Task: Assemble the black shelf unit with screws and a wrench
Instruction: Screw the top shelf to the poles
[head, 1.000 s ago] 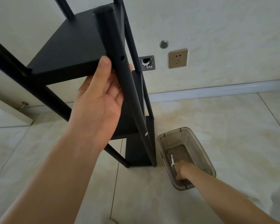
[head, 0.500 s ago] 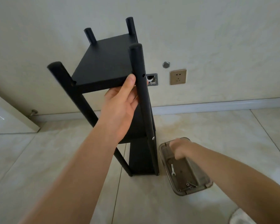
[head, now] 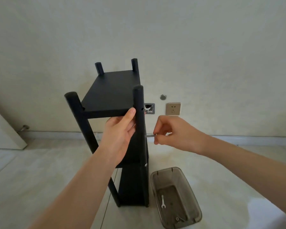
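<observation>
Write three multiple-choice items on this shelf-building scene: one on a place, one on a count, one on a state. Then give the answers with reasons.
1. Where is the wrench?
A. in the plastic bin
B. on the top shelf
C. in the left hand

2. How many post tops rise above the top shelf?
A. two
B. four
C. six

3. What is the right hand doing?
A. lying flat on the floor
B. pinching a screw beside the front post
C. gripping the bin

Answers:
1 A, it lies on the bin's floor.
2 B, one stands at each corner.
3 B, the screw shows between its fingers, while the left hand steadies the shelf.
</observation>
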